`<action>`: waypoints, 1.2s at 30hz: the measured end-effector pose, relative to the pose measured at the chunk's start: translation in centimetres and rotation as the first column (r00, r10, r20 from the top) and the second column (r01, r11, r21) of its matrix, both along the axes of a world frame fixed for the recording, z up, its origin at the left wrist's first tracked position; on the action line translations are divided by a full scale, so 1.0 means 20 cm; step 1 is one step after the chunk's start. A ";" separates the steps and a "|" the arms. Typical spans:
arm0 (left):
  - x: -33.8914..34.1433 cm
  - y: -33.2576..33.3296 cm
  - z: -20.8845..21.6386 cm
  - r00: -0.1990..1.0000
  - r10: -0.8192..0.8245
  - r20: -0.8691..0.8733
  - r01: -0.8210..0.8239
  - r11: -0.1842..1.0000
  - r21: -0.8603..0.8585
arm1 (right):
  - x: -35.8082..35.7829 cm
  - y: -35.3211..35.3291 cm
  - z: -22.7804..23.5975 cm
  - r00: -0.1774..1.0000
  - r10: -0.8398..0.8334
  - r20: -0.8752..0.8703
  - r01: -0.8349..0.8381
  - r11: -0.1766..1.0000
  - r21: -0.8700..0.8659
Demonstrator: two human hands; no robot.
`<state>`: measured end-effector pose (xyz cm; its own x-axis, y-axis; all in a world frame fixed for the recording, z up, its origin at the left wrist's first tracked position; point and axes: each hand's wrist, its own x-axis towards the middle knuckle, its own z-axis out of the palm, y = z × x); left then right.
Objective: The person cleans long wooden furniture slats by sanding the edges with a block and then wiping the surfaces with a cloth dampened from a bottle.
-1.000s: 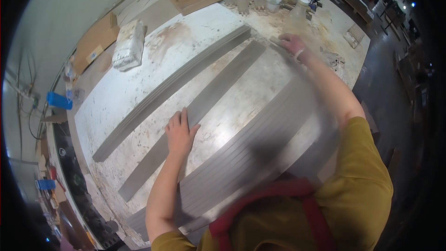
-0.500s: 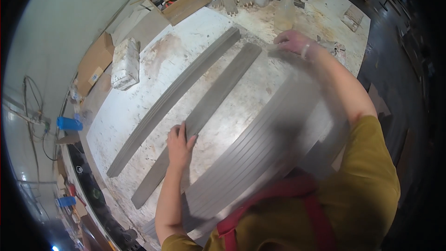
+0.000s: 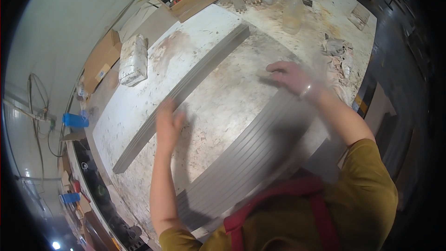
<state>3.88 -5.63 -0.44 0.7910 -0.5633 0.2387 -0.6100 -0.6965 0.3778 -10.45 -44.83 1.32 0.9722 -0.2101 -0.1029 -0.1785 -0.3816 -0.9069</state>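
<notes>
My left hand (image 3: pixel 168 124), a little blurred, reaches to the stack of long grey grooved strips (image 3: pixel 200 72) lying slantwise on the table. Its thumb stands apart from the fingers, and I see nothing held in it. My right hand (image 3: pixel 289 76) is at the far end of a row of grey strips (image 3: pixel 241 153) laid side by side close to my body. Its fingers are bent over a small grey-brown shape too blurred to name. My shadow darkens part of the row.
A whitish stained block (image 3: pixel 134 60) and a cardboard box (image 3: pixel 103 60) are at the left. Along the back are a wooden box of odds and ends (image 3: pixel 200 2), a clear bottle (image 3: pixel 292 11) and short wood pieces (image 3: pixel 238 1). A crumpled rag (image 3: pixel 338 51) lies at right.
The single strip that lay between the stack and the row is gone from there. My left hand has moved up and left to the stack; my right hand has come nearer, to the row's end.
</notes>
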 end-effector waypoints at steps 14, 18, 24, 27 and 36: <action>0.11 0.11 -0.19 0.984 0.040 0.176 -0.083 0.967 0.243 | 0.17 -0.32 -0.04 0.933 -0.359 0.038 0.319 0.871 0.374; 0.22 0.03 -0.16 0.962 0.065 -0.264 -0.014 0.982 0.190 | 0.47 -0.53 -0.24 0.938 -0.308 0.156 0.302 0.951 0.062; 0.10 0.01 -0.29 0.997 0.044 0.066 -0.062 0.953 0.296 | 0.74 -0.46 -0.26 0.985 -0.171 0.031 0.172 0.935 -0.309; 0.08 0.00 -0.30 0.995 0.067 0.070 -0.085 0.953 0.291 | 0.67 -0.42 -0.29 0.982 -0.179 0.066 0.190 0.887 -0.421; 0.01 0.04 -0.31 0.999 0.048 0.006 -0.048 0.978 0.203 | 0.48 -0.34 -0.01 0.952 0.141 0.271 0.026 0.846 -0.532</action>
